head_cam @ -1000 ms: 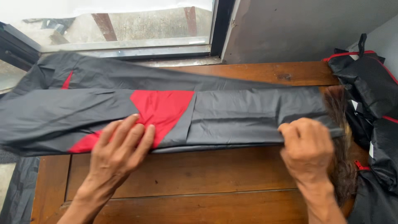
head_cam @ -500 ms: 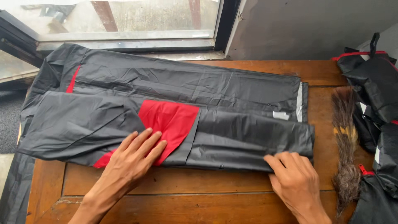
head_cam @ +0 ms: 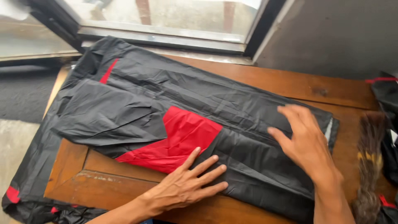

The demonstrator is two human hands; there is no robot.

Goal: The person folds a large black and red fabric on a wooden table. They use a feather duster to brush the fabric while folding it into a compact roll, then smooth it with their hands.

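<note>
A black raincoat with a red panel (head_cam: 186,124) lies folded lengthwise across a brown wooden table (head_cam: 286,81). My left hand (head_cam: 188,182) presses flat on its near edge, fingers spread, just below the red panel. My right hand (head_cam: 304,139) lies open on the black fabric near the garment's right end, fingers pointing away from me. Neither hand grips anything. The garment's left end hangs over the table's left edge.
A feather duster (head_cam: 369,166) lies along the table's right side. More black and red plastic garments (head_cam: 387,99) are piled at the far right. A window frame (head_cam: 166,39) runs behind the table. Another black piece (head_cam: 29,199) droops past the left corner.
My right hand has let go of the garment's near right edge and moved up onto the fabric, flat. The view has swung left and closer. My left hand stays pressed near the red panel.
</note>
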